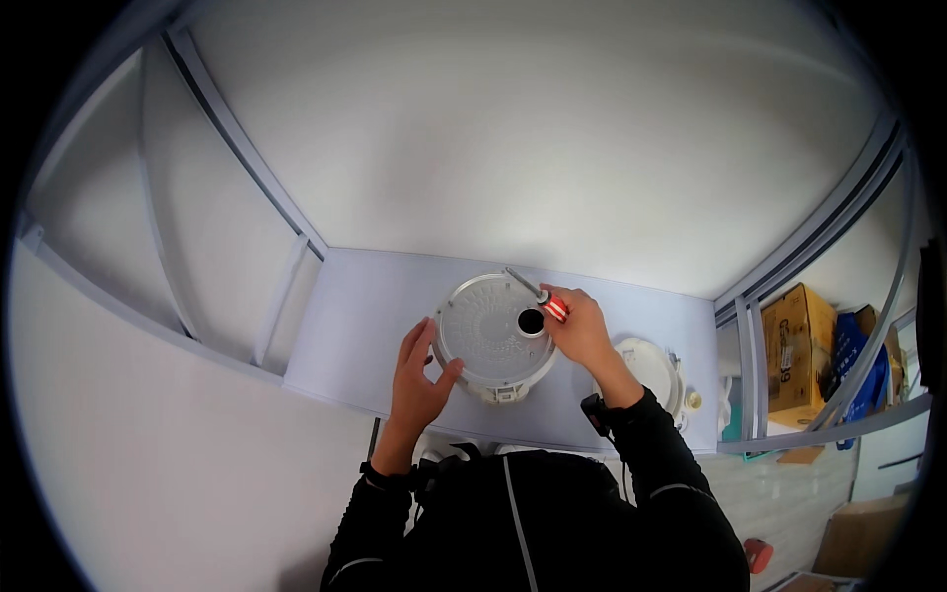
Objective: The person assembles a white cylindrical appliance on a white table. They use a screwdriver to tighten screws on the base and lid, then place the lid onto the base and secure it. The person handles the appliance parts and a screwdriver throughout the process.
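Note:
A round white housing [505,395] with a clear or greyish disc-shaped top [483,331] rests on the pale tabletop in front of me. A dark round opening [531,322] shows in the disc, right of its middle. My right hand [580,331] is closed around the red-and-white handle of a screwdriver [554,305], by the housing's right side. The screwdriver's metal shaft tilts up and left over the far right rim. At the near left rim is my left hand [422,380], fingers and thumb apart, its fingertips at the housing's edge.
On the right of the pale table [365,316] lies a white round plate-like part [646,370], with a small yellowish round item [693,399] beside it. Metal frame posts [745,365] stand at the right. Beyond them are a cardboard box [794,355] and a blue package [856,360].

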Demonstrator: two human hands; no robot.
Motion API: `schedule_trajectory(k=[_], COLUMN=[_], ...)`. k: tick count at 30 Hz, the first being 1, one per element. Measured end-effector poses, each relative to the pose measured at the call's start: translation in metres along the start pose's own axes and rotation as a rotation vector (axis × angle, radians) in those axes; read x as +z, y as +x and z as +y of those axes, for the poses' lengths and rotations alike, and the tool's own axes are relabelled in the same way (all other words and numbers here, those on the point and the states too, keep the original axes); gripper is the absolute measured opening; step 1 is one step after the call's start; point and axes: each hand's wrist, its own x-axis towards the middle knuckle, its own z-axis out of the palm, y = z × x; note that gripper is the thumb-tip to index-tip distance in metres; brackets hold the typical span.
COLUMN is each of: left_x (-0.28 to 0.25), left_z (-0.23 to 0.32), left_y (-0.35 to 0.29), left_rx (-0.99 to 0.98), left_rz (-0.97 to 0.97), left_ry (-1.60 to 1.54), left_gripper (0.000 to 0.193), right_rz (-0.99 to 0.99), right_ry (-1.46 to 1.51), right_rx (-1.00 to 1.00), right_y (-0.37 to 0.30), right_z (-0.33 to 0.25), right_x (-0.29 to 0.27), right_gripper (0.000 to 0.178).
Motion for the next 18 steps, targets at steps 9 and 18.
schedule_trajectory(k=[9,18], left_x=[-0.006,-0.008], left_z=[-0.023,-0.018], left_y=[0.007,-0.001], left_rx=[0.165,0.154], left_rz=[-0.087,-0.077], left_ry=[0.049,0.044], left_gripper=[0.084,0.098], right_rz=[0.071,0.114], right_ry=[0.014,0.211], right_rx=[-0.018,0.101], right_y=[-0.009,-0.023], right_z=[0.002,-0.005], right_x=[0.002,0.004], right_gripper=[0.038,0.029])
